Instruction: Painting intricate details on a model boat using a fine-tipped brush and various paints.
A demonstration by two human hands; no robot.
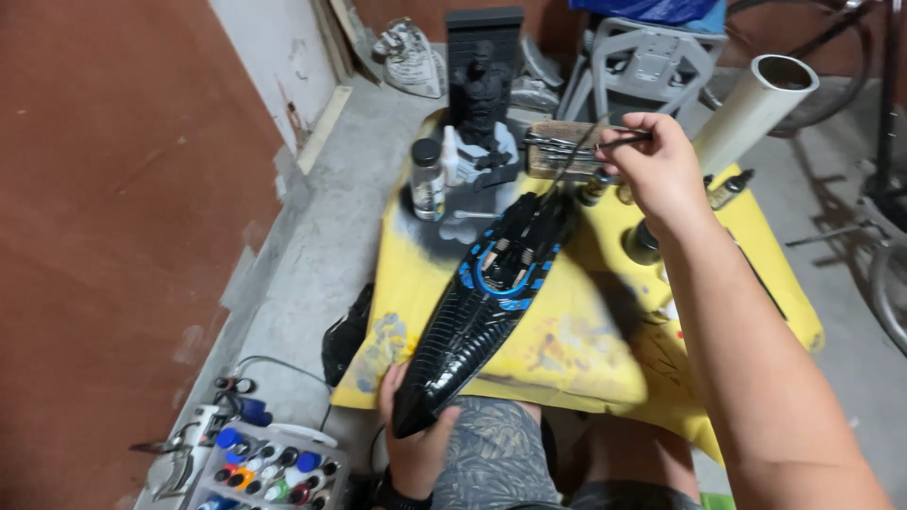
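We look down from head height at a small yellow tabletop (586, 349), stained with grey and coloured paint, set on a concrete floor (312, 274) beside a reddish-brown wall (113, 217). Our left hand (413, 436) is curled around the pointed near end of a long, glossy black model hull (487, 300) with blue markings around its middle; the model lies slantwise across the tabletop, its near tip over the edge above our lap and its far end pointing toward the back. Our right hand (657, 170) reaches over the far side of the tabletop, its fingers pinched on a thin dark tool (619, 142) held just in front of a wooden block (565, 149) that carries more slim tools. At the back of the tabletop stand a dark grey figure (484, 94) before a dark slab, and a small bottle with a black cap (427, 179) just left of it. A white tube (751, 109) leans in from the right. On the floor at the lower left sits a tray of paint pots with coloured lids (269, 467). A grey plastic chair (647, 61) stands beyond the tabletop.
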